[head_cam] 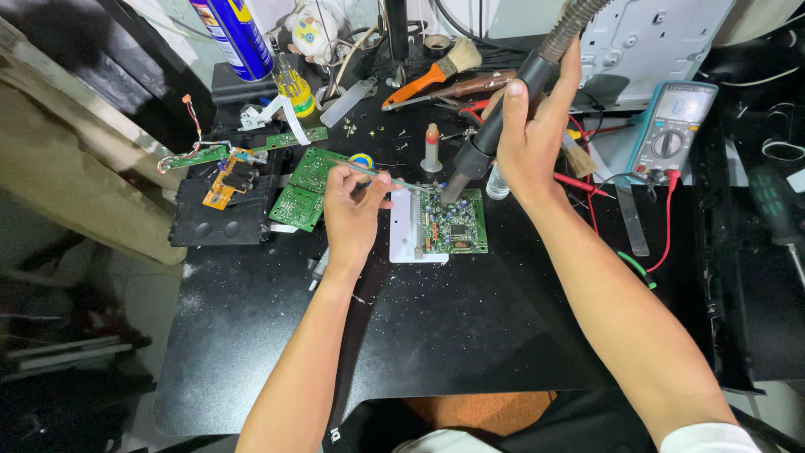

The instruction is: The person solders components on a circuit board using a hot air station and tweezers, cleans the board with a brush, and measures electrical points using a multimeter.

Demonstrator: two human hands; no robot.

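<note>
My right hand (530, 138) grips a black hot-air gun (490, 134) by its handle, nozzle pointing down at the top left of a small green circuit board (453, 223). The board lies on a white plate (404, 239) on the black table (402, 335). My left hand (352, 214) pinches metal tweezers (381, 174), whose tips reach the board's upper left corner, close to the nozzle.
Other green circuit boards (303, 189) and a black housing (220, 220) lie at the left. A multimeter (671, 130) with red leads sits at the right, a brush (432, 71) and spray can (235, 33) at the back. A small tube (431, 147) stands behind the board.
</note>
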